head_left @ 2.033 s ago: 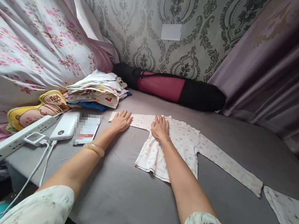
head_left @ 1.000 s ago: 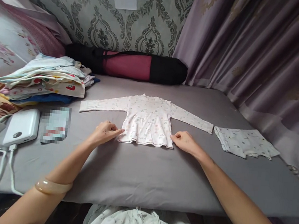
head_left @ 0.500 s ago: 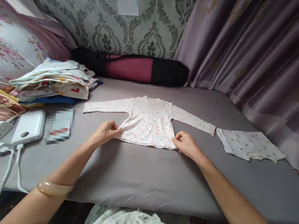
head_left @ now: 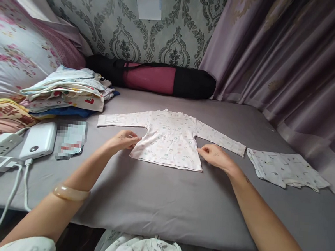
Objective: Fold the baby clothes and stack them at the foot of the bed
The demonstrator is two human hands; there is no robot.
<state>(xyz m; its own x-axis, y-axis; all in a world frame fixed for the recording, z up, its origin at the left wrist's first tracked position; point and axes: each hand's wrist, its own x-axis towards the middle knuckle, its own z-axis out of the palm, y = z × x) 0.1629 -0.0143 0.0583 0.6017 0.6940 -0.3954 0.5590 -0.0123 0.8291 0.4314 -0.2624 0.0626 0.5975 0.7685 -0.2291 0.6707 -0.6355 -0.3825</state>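
Observation:
A small pale pink long-sleeved shirt (head_left: 170, 141) with a tiny print lies spread flat, its sleeves out to both sides and its hem toward me. My left hand (head_left: 124, 141) is at its left side edge, above the hem corner, thumb and fingers pinched together on the fabric. Opposite it, my right hand (head_left: 214, 156) pinches the right side edge at about the same height. Just past the right sleeve cuff lies a folded white printed garment (head_left: 283, 169).
Folded clothes (head_left: 70, 91) are piled at the left by a floral pillow (head_left: 12, 53). A white power bank (head_left: 39, 139), a power strip (head_left: 1, 146) with cables and a blurred-out flat item (head_left: 71, 138) lie nearer. A black and red bag (head_left: 151, 78) lines the wall.
Both hands have left the hem corners and moved up along the shirt's side edges. The view has shifted slightly, so everything sits a little farther right.

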